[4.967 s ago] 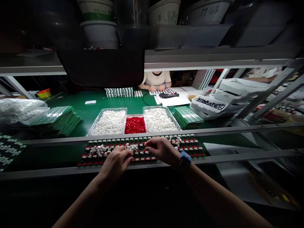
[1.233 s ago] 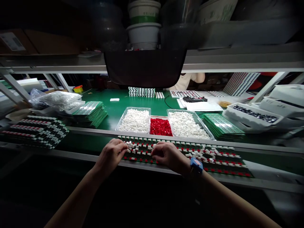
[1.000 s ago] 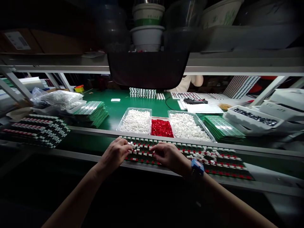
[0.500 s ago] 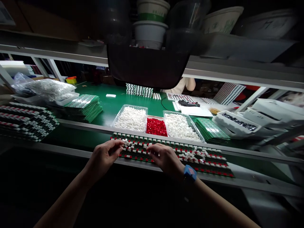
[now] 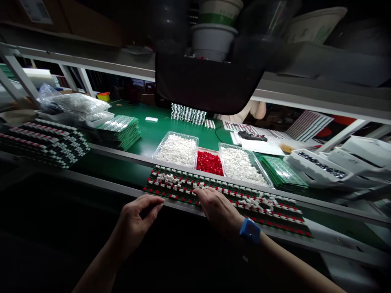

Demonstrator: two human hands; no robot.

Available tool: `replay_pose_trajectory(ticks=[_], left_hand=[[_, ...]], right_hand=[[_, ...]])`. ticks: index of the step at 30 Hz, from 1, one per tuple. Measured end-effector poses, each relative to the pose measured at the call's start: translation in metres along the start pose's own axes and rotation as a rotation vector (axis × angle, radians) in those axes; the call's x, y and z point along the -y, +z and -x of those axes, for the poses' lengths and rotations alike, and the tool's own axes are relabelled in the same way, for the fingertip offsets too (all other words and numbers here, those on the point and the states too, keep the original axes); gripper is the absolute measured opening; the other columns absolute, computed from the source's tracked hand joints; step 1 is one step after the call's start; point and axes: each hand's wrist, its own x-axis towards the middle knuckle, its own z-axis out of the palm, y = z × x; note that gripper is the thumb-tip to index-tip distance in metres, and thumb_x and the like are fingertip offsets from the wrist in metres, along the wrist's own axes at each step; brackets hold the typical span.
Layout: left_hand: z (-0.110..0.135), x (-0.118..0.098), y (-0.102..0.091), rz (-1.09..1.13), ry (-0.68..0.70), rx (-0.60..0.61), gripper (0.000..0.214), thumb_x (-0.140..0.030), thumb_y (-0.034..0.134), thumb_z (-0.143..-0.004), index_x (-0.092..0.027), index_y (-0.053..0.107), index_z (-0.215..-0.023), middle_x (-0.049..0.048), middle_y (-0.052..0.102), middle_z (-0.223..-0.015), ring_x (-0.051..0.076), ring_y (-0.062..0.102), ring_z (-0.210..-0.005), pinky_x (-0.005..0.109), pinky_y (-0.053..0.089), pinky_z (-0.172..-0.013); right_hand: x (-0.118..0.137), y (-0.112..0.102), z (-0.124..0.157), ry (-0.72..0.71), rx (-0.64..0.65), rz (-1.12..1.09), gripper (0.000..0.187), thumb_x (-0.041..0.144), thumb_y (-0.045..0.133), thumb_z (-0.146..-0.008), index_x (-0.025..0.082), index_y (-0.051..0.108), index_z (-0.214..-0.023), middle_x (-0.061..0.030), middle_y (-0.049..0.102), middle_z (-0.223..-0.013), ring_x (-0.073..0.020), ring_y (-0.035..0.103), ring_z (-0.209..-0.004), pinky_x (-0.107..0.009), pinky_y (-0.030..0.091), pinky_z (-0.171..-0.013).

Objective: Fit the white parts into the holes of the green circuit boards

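Apparently, small white plastic connectors [image 5: 226, 184] line the long green circuit panel [image 5: 186, 185] except most of its front row; left hand [image 5: 134, 215] nearly pinches, contents unclear; right hand [image 5: 218, 209] hides its grip.

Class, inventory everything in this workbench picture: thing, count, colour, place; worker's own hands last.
Bench: one, green, centre.
Filled boards: many, green-red-white, front row and left stack.
Loose parts: two heaps, white, on the front boards.
Trays: two, transparent with white parts, beyond the boards.
Small parts: one heap, red, between the trays.
Plainer boards: two stacks, green, flanking the trays.
Plastic bag: some, transparent, left.
Bins: several, white, right.
Tubs: several, pale, top shelf.
Panel: one, black, under the shelf.
Box: one, brown, top left.
Co-worker: one, pale top, far side.
Wristband: one, blue, right wrist.
Left hand: one, bare, before the boards.
Right hand: one, bare, over the boards.
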Motion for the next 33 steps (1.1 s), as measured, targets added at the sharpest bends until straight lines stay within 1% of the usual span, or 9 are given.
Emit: replay_pose_trajectory(ticks=[5, 8, 11, 15, 18, 23, 28, 30, 33], left_hand=[[0.009, 0.007, -0.002, 0.025, -0.047, -0.011, 0.016, -0.028, 0.059, -0.083, -0.02, 0.071, -0.091, 0.0037, 0.074, -0.09, 0.019, 0.068, -0.085, 0.027, 0.054, -0.078], [0.013, 0.011, -0.003, 0.041, -0.101, -0.043, 0.019, -0.03, 0.062, -0.082, -0.021, 0.071, -0.094, 0.004, 0.074, -0.093, 0.021, 0.069, -0.088, 0.028, 0.055, -0.081], [0.013, 0.016, -0.002, 0.067, -0.145, -0.024, 0.02, -0.032, 0.062, -0.081, -0.021, 0.072, -0.095, 0.0038, 0.075, -0.092, 0.021, 0.069, -0.086, 0.028, 0.055, -0.079], [0.01, 0.02, 0.0, 0.117, -0.119, 0.003, 0.016, -0.029, 0.061, -0.081, -0.02, 0.072, -0.088, 0.0035, 0.074, -0.086, 0.019, 0.069, -0.081, 0.026, 0.055, -0.075], [0.009, 0.021, 0.0, 0.133, -0.101, -0.005, 0.016, -0.027, 0.059, -0.082, -0.02, 0.072, -0.088, 0.0039, 0.073, -0.086, 0.019, 0.069, -0.082, 0.026, 0.055, -0.075], [0.014, 0.026, -0.006, 0.107, -0.138, 0.018, 0.019, -0.03, 0.058, -0.084, -0.021, 0.072, -0.092, 0.004, 0.074, -0.09, 0.02, 0.069, -0.085, 0.026, 0.055, -0.077], [0.015, 0.03, -0.016, 0.078, -0.198, -0.021, 0.022, -0.036, 0.061, -0.082, -0.02, 0.072, -0.093, 0.0045, 0.075, -0.089, 0.022, 0.07, -0.084, 0.028, 0.056, -0.076], [0.012, 0.031, -0.018, 0.067, -0.195, -0.029, 0.023, -0.036, 0.061, -0.081, -0.02, 0.073, -0.092, 0.0045, 0.075, -0.089, 0.022, 0.07, -0.084, 0.028, 0.056, -0.076], [0.004, 0.033, -0.021, 0.034, -0.175, -0.043, 0.023, -0.036, 0.062, -0.08, -0.02, 0.073, -0.092, 0.0042, 0.076, -0.088, 0.022, 0.071, -0.082, 0.028, 0.056, -0.076]], right_hand=[[0.004, 0.0, -0.002, 0.002, 0.027, -0.006, 0.029, -0.002, 0.045, -0.081, 0.015, 0.059, -0.099, -0.0085, 0.065, -0.09, -0.021, 0.058, -0.088, -0.029, 0.043, -0.078], [0.003, -0.003, 0.001, 0.051, 0.026, -0.046, 0.023, 0.002, 0.053, -0.08, 0.015, 0.059, -0.099, -0.0081, 0.065, -0.09, -0.0211, 0.059, -0.089, -0.029, 0.043, -0.078], [0.004, -0.013, 0.0, 0.089, -0.009, -0.063, 0.017, 0.009, 0.06, -0.079, 0.016, 0.06, -0.095, -0.0076, 0.064, -0.091, -0.0208, 0.059, -0.088, -0.029, 0.043, -0.077], [0.01, -0.022, -0.016, 0.052, -0.084, -0.048, 0.007, 0.016, 0.058, -0.084, 0.017, 0.063, -0.088, -0.0068, 0.063, -0.089, -0.0191, 0.058, -0.083, -0.027, 0.042, -0.07], [0.016, -0.019, -0.041, 0.004, -0.128, -0.066, 0.011, 0.02, 0.057, -0.085, 0.018, 0.067, -0.088, -0.0064, 0.063, -0.088, -0.0179, 0.058, -0.081, -0.026, 0.041, -0.068], [0.022, -0.006, -0.075, -0.03, -0.156, -0.079, 0.016, 0.025, 0.057, -0.087, 0.02, 0.071, -0.09, -0.0069, 0.064, -0.089, -0.0182, 0.06, -0.084, -0.026, 0.043, -0.069], [0.033, -0.004, -0.083, -0.026, -0.14, 0.015, 0.023, 0.027, 0.052, -0.089, 0.016, 0.071, -0.083, -0.0102, 0.064, -0.087, -0.0203, 0.06, -0.084, -0.027, 0.044, -0.07], [0.037, -0.003, -0.083, -0.009, -0.133, 0.034, 0.021, 0.025, 0.053, -0.087, 0.015, 0.07, -0.082, -0.011, 0.065, -0.088, -0.0214, 0.06, -0.085, -0.028, 0.044, -0.069], [0.037, 0.0, -0.084, 0.024, -0.135, -0.008, 0.015, 0.023, 0.056, -0.084, 0.016, 0.069, -0.085, -0.0098, 0.065, -0.09, -0.0204, 0.061, -0.084, -0.026, 0.043, -0.068]])
